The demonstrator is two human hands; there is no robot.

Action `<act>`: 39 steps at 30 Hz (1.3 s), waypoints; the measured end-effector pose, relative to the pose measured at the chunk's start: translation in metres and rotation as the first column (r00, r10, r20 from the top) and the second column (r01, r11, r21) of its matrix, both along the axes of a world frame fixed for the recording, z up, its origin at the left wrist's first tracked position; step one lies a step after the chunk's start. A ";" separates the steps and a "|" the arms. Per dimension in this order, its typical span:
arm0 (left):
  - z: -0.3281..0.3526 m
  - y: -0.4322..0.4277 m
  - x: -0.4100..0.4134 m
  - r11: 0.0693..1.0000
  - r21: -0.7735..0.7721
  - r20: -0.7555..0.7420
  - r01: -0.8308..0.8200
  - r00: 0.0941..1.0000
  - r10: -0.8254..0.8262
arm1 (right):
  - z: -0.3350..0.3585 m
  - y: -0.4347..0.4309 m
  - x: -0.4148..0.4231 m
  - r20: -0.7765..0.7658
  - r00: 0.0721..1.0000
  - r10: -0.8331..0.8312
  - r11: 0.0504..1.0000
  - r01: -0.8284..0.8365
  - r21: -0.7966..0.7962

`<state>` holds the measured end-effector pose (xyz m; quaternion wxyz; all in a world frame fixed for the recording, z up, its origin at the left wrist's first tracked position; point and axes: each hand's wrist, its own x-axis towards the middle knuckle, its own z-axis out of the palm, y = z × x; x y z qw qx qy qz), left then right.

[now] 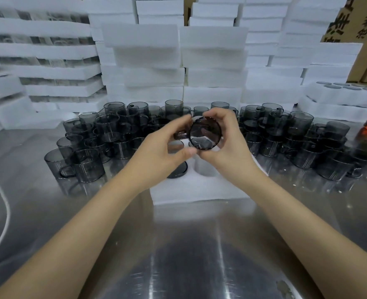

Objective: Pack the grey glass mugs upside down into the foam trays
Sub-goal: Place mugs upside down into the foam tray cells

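Centrally, upturned mug (180, 171) in foam tray (199, 192)

"Where's the mug being packed?"

"That grey glass mug (205, 133) is tipped on its side with a round end facing us. The left hand (163, 152) and right hand (223, 143) pinch it just above the foam tray (199, 190)."

"And the tray?"

"White, lying flat. One packed mug (179, 171) sits base-up in a pocket, and the neighbouring pocket (206, 169) is open. The loose mugs (96, 143) crowd behind it, some stacked."
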<state>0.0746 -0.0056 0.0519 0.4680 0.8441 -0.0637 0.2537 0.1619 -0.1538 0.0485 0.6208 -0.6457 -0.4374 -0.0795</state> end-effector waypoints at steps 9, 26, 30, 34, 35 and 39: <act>0.006 -0.001 -0.003 0.998 -0.055 -0.047 0.009 0.999 -0.012 | -0.006 0.004 -0.009 0.265 0.964 -0.026 0.999 0.031 -0.012; 0.007 0.008 -0.005 0.957 -0.049 -0.087 -0.287 0.956 0.282 | 0.010 -0.012 0.012 -0.122 0.951 -0.285 0.906 0.225 -0.358; 0.006 0.005 -0.005 0.956 0.019 -0.115 -0.293 0.949 0.293 | 0.018 -0.019 0.007 0.091 0.972 -0.215 0.784 0.227 -0.578; 0.006 0.003 -0.005 0.956 0.047 -0.138 -0.290 0.946 0.293 | 0.018 -0.020 0.000 0.263 0.955 -0.138 0.713 0.280 -0.643; 0.006 0.003 -0.006 0.956 0.051 -0.135 -0.289 0.946 0.294 | 0.016 -0.019 -0.001 0.280 0.951 -0.134 0.723 0.287 -0.628; 0.004 0.000 -0.004 0.953 0.081 -0.116 -0.293 0.947 0.301 | 0.011 -0.019 0.000 0.288 0.953 -0.099 0.738 0.264 -0.621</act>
